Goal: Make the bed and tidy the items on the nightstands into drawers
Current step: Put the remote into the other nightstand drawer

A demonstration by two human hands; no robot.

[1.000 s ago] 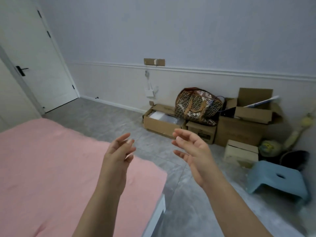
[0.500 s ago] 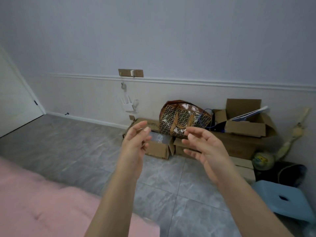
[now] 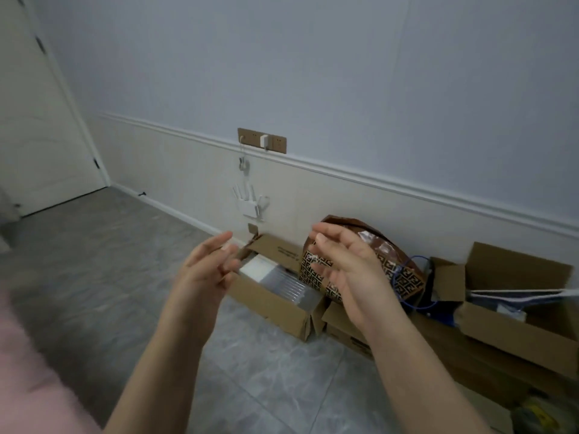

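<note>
Both bare hands are raised in front of the camera, palms turned toward each other with a clear gap between them, and neither holds anything. The left hand (image 3: pixel 208 270) has its fingers loosely extended and slightly blurred; the right hand (image 3: pixel 351 270) is cupped, fingers curled inward toward the left. The task's thing in view is the pink fabric-covered bed (image 3: pixel 28 371), of which only a soft, blurred corner shows at the lower left edge; it lies well apart from both hands, below and to the left of the left forearm, and nearer to that arm than to the right one. Under the hands stretches a grey marbled tile floor (image 3: pixel 103 270). Behind the hands, against the pale two-tone wall, stands an open brown cardboard box (image 3: pixel 275 305) with white and clear items inside, and just beside it on the right a brown patterned bag with a glossy top (image 3: pixel 398 270), partly hidden by the right hand. Further right sit more open brown cardboard cartons (image 3: pixel 517 327). A white wall-mounted router with upright antennas (image 3: pixel 249 203) hangs below a tan socket strip (image 3: pixel 261 140), and a cream door (image 3: pixel 34 120) closes the left side.
</note>
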